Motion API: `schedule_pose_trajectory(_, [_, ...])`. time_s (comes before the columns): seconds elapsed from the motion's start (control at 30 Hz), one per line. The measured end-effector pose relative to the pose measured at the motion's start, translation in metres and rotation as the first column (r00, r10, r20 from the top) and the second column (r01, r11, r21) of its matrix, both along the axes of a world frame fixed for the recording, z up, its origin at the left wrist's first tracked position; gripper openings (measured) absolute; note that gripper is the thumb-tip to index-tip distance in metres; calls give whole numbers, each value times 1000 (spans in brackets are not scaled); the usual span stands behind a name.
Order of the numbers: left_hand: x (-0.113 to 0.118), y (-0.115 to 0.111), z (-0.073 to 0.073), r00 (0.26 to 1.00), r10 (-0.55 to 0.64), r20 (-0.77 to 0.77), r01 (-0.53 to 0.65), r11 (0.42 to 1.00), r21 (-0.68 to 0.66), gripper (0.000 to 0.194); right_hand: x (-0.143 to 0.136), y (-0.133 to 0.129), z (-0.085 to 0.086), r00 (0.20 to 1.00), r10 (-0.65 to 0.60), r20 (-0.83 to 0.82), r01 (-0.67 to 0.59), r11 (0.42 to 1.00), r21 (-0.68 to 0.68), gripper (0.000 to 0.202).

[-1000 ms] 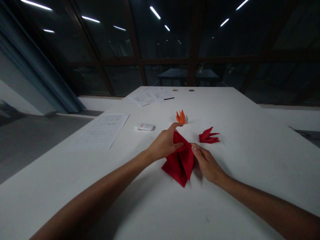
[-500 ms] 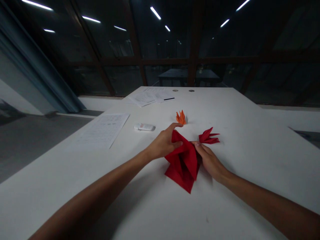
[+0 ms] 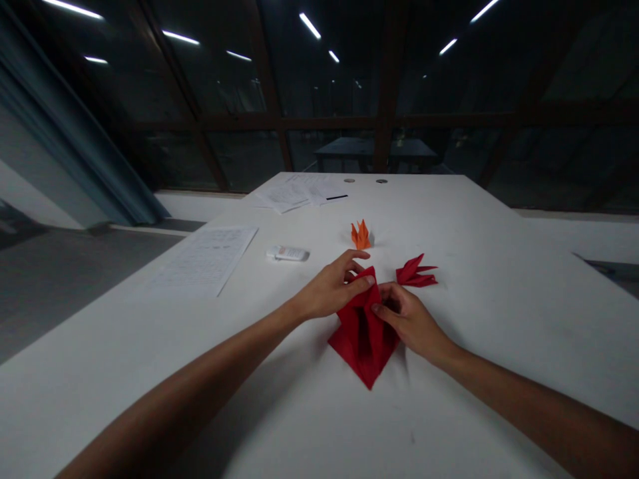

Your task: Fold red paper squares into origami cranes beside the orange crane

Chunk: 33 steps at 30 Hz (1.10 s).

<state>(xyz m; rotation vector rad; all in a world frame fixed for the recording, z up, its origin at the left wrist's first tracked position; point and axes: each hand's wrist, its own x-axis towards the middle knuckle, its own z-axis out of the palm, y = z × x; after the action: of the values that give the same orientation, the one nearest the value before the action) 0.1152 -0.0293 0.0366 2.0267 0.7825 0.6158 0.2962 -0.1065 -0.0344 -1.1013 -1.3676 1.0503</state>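
Note:
A sheet of red origami paper (image 3: 368,359), partly folded, stands half open between my hands, its lower corner pointing toward me on the table. My left hand (image 3: 335,285) pinches the top corner, thumb on the near face. On the right edge my right hand (image 3: 407,316) grips the paper with its thumb in front and fingers curled behind. Just beyond the right hand lies a folded red paper figure (image 3: 417,271) with pointed tips. Farther back, an orange folded paper figure (image 3: 360,235) stands upright.
The white table (image 3: 474,399) carries a white bottle-like item (image 3: 287,253) left of the orange figure. A printed sheet (image 3: 210,259) lies at the left edge. More papers (image 3: 294,193) and a black pen (image 3: 337,197) lie farther back, near two small round discs on the tabletop.
The red paper's top corner has been drawn together and its sides brought closer. My right thumb has moved onto the near face, and the lower corner has swung to the left.

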Motion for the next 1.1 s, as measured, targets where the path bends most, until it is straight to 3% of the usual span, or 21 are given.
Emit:
schedule_pose_trajectory(0.1, [1, 0, -2, 1000, -20, -3, 20, 1000, 10, 54, 0, 1, -2, 1000, -19, -2, 19, 1000, 8, 12])
schedule_pose_trajectory(0.23, [4, 1, -9, 1000, 21, -6, -20, 993, 112, 36, 2, 1, -6, 999, -37, 40, 37, 999, 11, 13])
schedule_pose_trajectory(0.53, [9, -2, -16, 989, 144, 12, -144, 981, 126, 17, 0, 0, -11, 997, -79, -5, 79, 997, 20, 32])
schedule_pose_trajectory(0.77, [4, 1, -20, 998, 43, -39, -42, 998, 40, 27, -2, -4, -8, 953, -165, 253, 161, 986, 39, 26])
schedule_pose_trajectory(0.93, [-18, 10, -21, 986, -165, 14, 166, 980, -107, 35, -1, -6, -3, 913, -164, 374, 151, 986, 64, 12])
schedule_pose_trajectory(1.1, [-45, 31, -23, 950, -300, 81, 305, 847, -436, 42, 1, -5, -4, 893, -192, 408, 177, 981, 75, 8])
